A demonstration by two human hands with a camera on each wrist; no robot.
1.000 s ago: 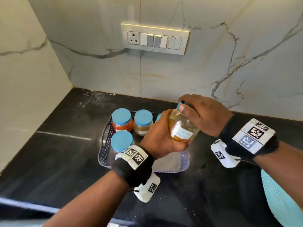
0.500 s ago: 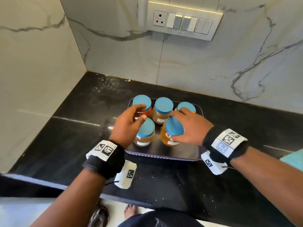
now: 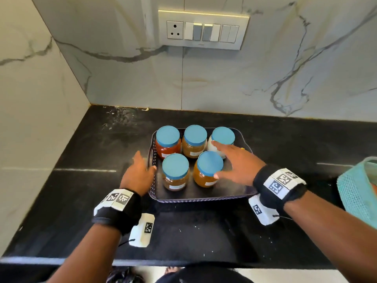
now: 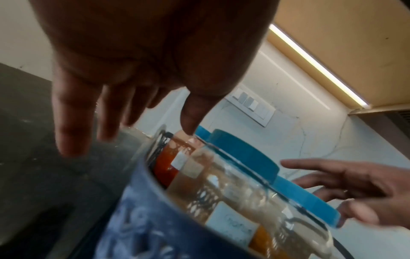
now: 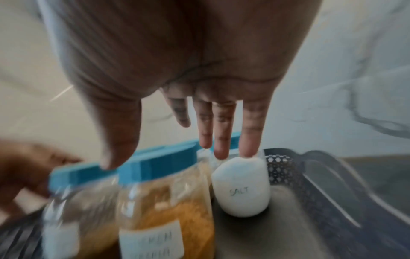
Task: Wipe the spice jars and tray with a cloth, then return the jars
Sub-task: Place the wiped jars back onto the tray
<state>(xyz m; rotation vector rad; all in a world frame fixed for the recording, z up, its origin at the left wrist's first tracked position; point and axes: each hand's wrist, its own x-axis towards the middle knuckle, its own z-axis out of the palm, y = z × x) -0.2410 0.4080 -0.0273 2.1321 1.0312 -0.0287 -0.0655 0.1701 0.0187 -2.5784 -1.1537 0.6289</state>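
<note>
Tray (image 3: 242,196) keeps bare floor at 4 o'clock; left hand (image 3: 138,176) at its 9 o'clock rim, right hand (image 3: 238,168) over jars (image 3: 175,172), fingers spread.

The tray (image 3: 204,198) sits on the counter (image 3: 81,190), out from the corner where two walls meet. Five jars stand in it: three in the back row, with the salt jar (image 5: 241,185) at the right end, and two in front (the front right space of the tray holds none). A switch panel (image 3: 203,30) is on the back wall above. A mesh basket (image 3: 355,190) lies on the counter well to the tray's right.
</note>
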